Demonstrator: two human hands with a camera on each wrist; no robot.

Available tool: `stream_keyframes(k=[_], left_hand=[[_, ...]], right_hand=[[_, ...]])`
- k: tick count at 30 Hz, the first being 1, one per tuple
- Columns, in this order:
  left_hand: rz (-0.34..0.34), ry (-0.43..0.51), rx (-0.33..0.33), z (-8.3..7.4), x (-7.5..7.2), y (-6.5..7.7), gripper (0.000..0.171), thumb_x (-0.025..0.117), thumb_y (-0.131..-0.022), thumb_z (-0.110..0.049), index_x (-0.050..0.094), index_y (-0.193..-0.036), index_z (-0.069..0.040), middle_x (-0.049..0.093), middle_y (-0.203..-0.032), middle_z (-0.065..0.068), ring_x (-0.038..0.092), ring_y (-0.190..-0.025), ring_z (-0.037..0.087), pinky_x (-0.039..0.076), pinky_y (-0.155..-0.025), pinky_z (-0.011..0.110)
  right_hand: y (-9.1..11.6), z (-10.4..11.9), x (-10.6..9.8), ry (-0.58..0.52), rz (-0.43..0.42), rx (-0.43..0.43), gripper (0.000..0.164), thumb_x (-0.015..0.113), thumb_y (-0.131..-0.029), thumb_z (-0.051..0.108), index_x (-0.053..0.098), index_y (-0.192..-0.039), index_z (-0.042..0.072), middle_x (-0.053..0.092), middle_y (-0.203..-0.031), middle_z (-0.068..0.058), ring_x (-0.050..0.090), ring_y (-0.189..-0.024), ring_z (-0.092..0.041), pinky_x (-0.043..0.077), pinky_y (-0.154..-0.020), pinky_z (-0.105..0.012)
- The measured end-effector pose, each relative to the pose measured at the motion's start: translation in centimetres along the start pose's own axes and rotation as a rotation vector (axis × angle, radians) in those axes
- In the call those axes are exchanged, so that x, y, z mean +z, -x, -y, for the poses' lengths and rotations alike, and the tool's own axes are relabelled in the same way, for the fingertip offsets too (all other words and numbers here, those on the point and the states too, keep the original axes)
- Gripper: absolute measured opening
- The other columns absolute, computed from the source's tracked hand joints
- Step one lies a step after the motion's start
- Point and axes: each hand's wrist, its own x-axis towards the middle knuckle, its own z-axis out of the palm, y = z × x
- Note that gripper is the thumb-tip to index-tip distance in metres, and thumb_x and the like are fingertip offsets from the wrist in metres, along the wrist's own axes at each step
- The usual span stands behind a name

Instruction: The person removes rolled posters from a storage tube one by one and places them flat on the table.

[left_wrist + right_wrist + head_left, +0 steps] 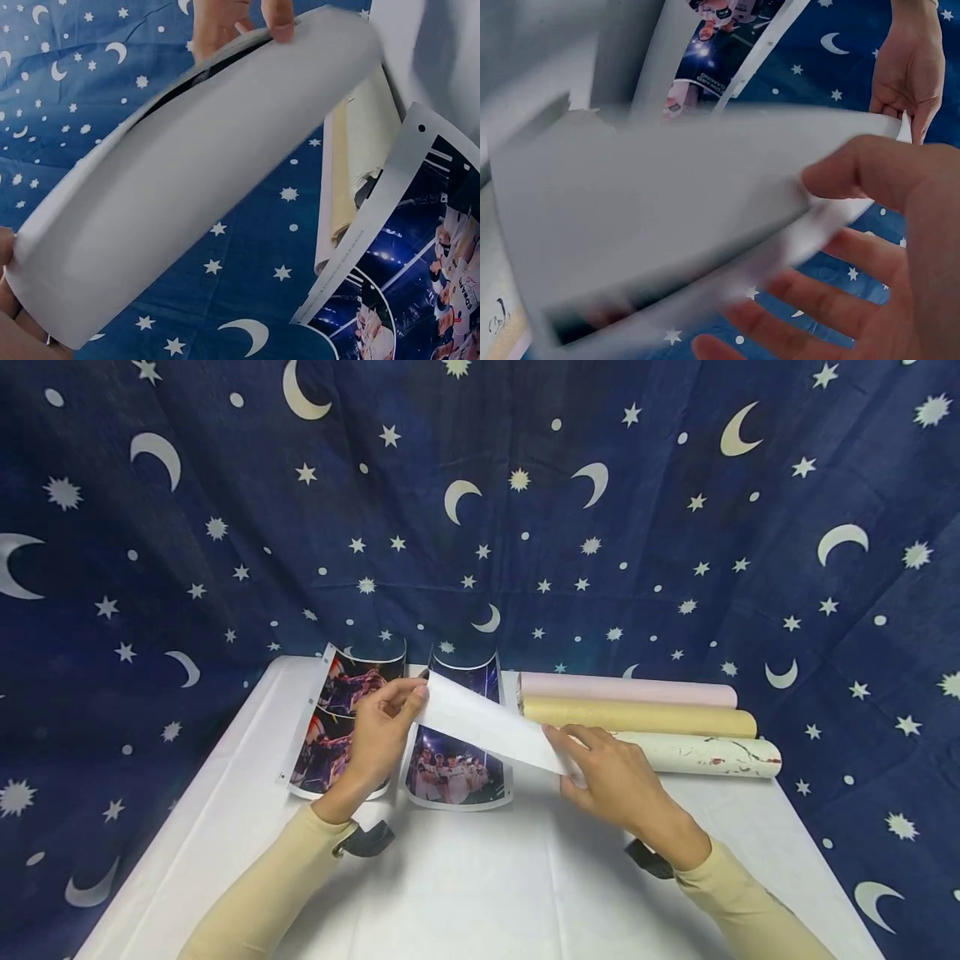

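Between both hands hangs a curled, white-backed poster sheet (483,727), held above the table and slanting down to the right. My left hand (378,731) pinches its left end between thumb and fingers. At the other end my right hand (618,777) grips the sheet's edge. In the right wrist view the thumb lies on the white back of the sheet (645,187), with the fingers spread along its other side. A narrow dark strip of its inner face shows in the fold; the rest of the print is hidden.
Two curled photo posters lie on the white table (465,885): one with two stacked pictures (322,756) at left, one with a group of people (457,772) partly beneath the sheet. Pink (630,689), yellow (637,717) and patterned white (705,754) rolls lie at right. A starry curtain (480,527) hangs behind.
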Motion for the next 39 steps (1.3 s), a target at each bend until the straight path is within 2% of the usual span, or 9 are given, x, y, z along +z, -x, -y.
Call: stream_keyframes(k=[4,9,16,22,26,30,33,36,39], left_hand=[[0.021,0.037,0.038,0.0,0.2,0.0,0.019,0.062,-0.095,-0.008,0.069,-0.105,0.007,0.070,-0.103,0.028,0.064,-0.084,0.002,0.051,-0.074,0.015],[0.014,0.068,0.056,-0.1,0.2,-0.1,0.019,0.062,-0.096,-0.008,0.068,-0.104,0.008,0.068,-0.104,0.032,0.066,-0.083,0.002,0.053,-0.073,0.017],[-0.018,0.044,0.118,-0.2,-0.7,-0.4,0.014,0.060,-0.095,-0.002,0.067,-0.099,0.009,0.069,-0.094,0.027,0.064,-0.082,0.003,0.051,-0.077,0.017],[-0.029,-0.035,0.129,-0.1,-1.2,-0.4,0.014,0.059,-0.095,-0.006,0.067,-0.099,0.005,0.068,-0.100,0.024,0.061,-0.102,0.004,0.041,-0.104,0.028],[-0.020,-0.096,0.116,0.0,-1.2,-0.3,0.015,0.064,-0.091,-0.006,0.066,-0.105,0.000,0.066,-0.107,0.016,0.055,-0.112,0.009,0.034,-0.110,0.040],[0.004,-0.143,0.099,0.3,-0.9,-0.4,0.044,0.072,-0.083,-0.007,0.059,-0.125,-0.006,0.049,-0.133,0.011,0.043,-0.129,0.019,0.030,-0.113,0.045],[0.020,-0.175,0.047,0.4,-0.4,-0.2,0.075,0.079,-0.079,-0.014,0.041,-0.144,-0.016,0.026,-0.153,0.006,0.030,-0.142,0.023,0.025,-0.118,0.048],[0.050,-0.173,0.002,0.4,0.5,0.3,0.100,0.083,-0.076,-0.021,0.021,-0.154,-0.026,0.008,-0.161,0.000,0.019,-0.149,0.024,0.020,-0.122,0.050],[0.108,-0.160,-0.001,0.2,1.5,1.1,0.110,0.083,-0.076,-0.023,0.008,-0.156,-0.031,0.000,-0.162,-0.003,0.013,-0.152,0.025,0.021,-0.122,0.050]], right_hand=[[0.2,-0.3,0.3,-0.015,0.033,-0.026,0.046,0.069,-0.077,0.017,0.066,-0.124,0.017,0.070,-0.101,-0.002,0.063,-0.069,-0.016,0.044,-0.047,-0.029],[0.4,-0.9,0.9,-0.107,0.073,-0.014,0.033,0.066,-0.084,0.005,0.067,-0.116,0.014,0.072,-0.082,0.003,0.057,-0.056,-0.008,0.047,-0.051,-0.028],[0.7,-2.2,1.0,-0.331,0.055,0.070,0.031,0.063,-0.089,0.000,0.067,-0.118,0.010,0.073,-0.079,-0.001,0.065,-0.065,-0.009,0.054,-0.059,-0.024],[0.9,-2.4,1.0,-0.494,0.040,0.116,0.030,0.062,-0.091,0.000,0.068,-0.119,0.010,0.077,-0.098,-0.008,0.074,-0.079,-0.020,0.060,-0.068,-0.029],[1.1,-2.0,1.0,-0.545,0.052,0.167,0.032,0.061,-0.092,0.000,0.067,-0.122,0.010,0.077,-0.099,-0.009,0.075,-0.082,-0.023,0.060,-0.071,-0.032],[1.2,-1.6,1.1,-0.561,0.037,0.206,0.032,0.061,-0.092,0.000,0.066,-0.122,0.007,0.077,-0.096,-0.010,0.075,-0.082,-0.025,0.061,-0.072,-0.035],[1.1,-1.3,1.3,-0.580,0.010,0.228,0.031,0.060,-0.092,0.000,0.066,-0.123,0.006,0.077,-0.095,-0.012,0.075,-0.081,-0.025,0.061,-0.071,-0.035],[0.9,-0.9,1.6,-0.600,-0.035,0.244,0.032,0.060,-0.092,0.000,0.065,-0.123,0.004,0.076,-0.095,-0.014,0.075,-0.080,-0.025,0.061,-0.069,-0.032],[0.6,-0.5,1.8,-0.596,-0.088,0.243,0.032,0.060,-0.091,-0.002,0.065,-0.122,0.002,0.076,-0.093,-0.015,0.075,-0.075,-0.023,0.060,-0.064,-0.026]])
